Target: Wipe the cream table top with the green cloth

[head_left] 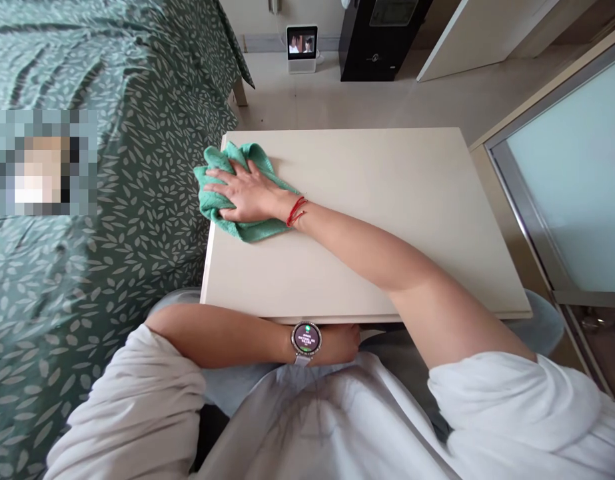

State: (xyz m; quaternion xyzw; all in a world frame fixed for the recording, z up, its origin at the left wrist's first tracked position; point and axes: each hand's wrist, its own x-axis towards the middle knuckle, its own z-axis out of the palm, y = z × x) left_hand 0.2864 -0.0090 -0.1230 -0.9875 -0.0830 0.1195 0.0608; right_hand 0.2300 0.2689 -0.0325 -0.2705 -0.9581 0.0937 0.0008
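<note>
My right hand (250, 193) lies on a crumpled green cloth (260, 231), its fingers spread over the folds. The cloth rests on the far left part of a cream tabletop (367, 173) and hangs a little past its left edge. A red string bracelet (296, 211) circles my right wrist. My left hand (340, 344) is held low in front of my body, just below the near table edge. Its fingers are mostly hidden from view, and a round watch (306, 339) is on that wrist.
A bed with a green leaf-patterned cover (152, 180) runs along the left. On the floor beyond the table stand a small screen device (302, 48) and a black cabinet (377, 47). A frosted glass sliding panel (577, 167) is at the right.
</note>
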